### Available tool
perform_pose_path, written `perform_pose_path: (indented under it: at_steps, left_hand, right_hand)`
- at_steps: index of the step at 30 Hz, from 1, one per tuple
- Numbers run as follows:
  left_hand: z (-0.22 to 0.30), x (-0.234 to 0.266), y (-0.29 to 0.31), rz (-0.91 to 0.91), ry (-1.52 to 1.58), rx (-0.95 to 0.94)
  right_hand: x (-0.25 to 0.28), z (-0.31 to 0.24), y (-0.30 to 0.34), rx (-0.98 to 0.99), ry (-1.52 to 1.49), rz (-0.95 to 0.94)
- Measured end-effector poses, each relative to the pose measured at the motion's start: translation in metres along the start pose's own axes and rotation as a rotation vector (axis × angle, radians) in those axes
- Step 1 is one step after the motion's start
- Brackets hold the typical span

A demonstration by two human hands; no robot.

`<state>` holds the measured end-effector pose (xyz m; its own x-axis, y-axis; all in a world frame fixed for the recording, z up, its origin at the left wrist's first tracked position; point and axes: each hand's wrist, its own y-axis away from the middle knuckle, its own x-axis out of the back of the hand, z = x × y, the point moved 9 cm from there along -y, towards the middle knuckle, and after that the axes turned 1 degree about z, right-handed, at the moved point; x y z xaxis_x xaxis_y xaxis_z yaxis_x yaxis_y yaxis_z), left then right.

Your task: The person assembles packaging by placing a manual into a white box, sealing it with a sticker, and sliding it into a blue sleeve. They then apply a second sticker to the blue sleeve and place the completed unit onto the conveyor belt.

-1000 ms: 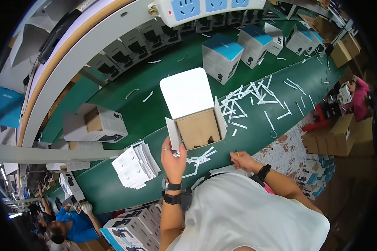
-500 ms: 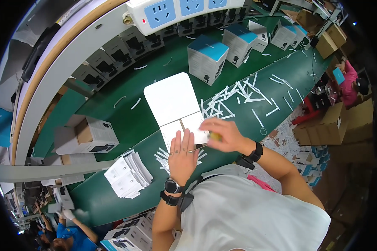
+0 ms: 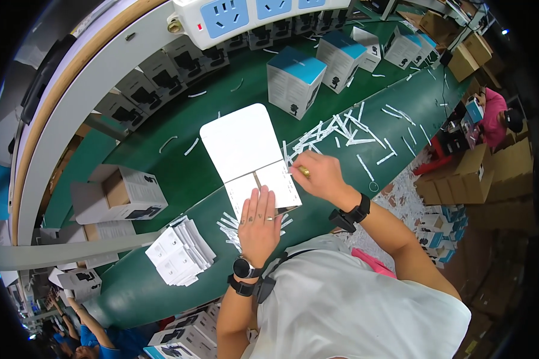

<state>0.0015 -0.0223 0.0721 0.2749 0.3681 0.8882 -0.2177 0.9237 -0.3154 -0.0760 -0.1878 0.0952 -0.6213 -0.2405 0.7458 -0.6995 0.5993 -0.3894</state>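
Note:
An opened white carton (image 3: 241, 140) stands on the green bench in front of me, its lid flap laid back toward the far side. My left hand (image 3: 259, 224) lies flat across its near part, fingers stretched out and a ring on one of them. At the carton's right edge my right hand (image 3: 321, 175) is closed around a small yellow tool (image 3: 304, 171); the fingers cover most of it, so its kind does not show. A narrow brown gap runs between the inner flaps, ahead of my left fingertips. White paper strips (image 3: 229, 229) spread out beside my left hand.
A stack of white leaflets (image 3: 182, 251) is at the left, near a grey post (image 3: 72, 254). More strips (image 3: 356, 128) litter the right. Blue-topped boxes (image 3: 294, 84) stand behind, and a power strip (image 3: 224, 19) hangs above. Co-workers in pink (image 3: 494, 116) and blue (image 3: 117, 344) are at the sides.
My right hand has moved up a little along the carton's right side, away from its near corner. The left hand stays flat on the carton. The co-worker in blue has shifted.

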Motion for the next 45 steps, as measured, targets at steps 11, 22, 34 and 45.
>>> perform_pose_path:
  at_steps: [11, 22, 34, 45]
  left_hand:
    - [0.004, -0.008, 0.001, 0.028, 0.005, -0.014]
    - [-0.003, -0.002, 0.005, 0.062, 0.069, 0.041]
    - [0.000, 0.032, -0.011, 0.006, 0.191, 0.022]
    - [-0.047, 0.013, 0.023, 0.130, 1.094, 0.359]
  right_hand:
    - [-0.075, -0.076, -0.032, 0.147, -0.016, -0.094]
    - [-0.109, -0.088, -0.035, -0.046, -0.513, -0.509]
    - [-0.047, -0.022, -0.058, -0.270, -0.969, -0.791]
    - [-0.021, -0.111, -0.022, 0.477, -0.383, -0.398]
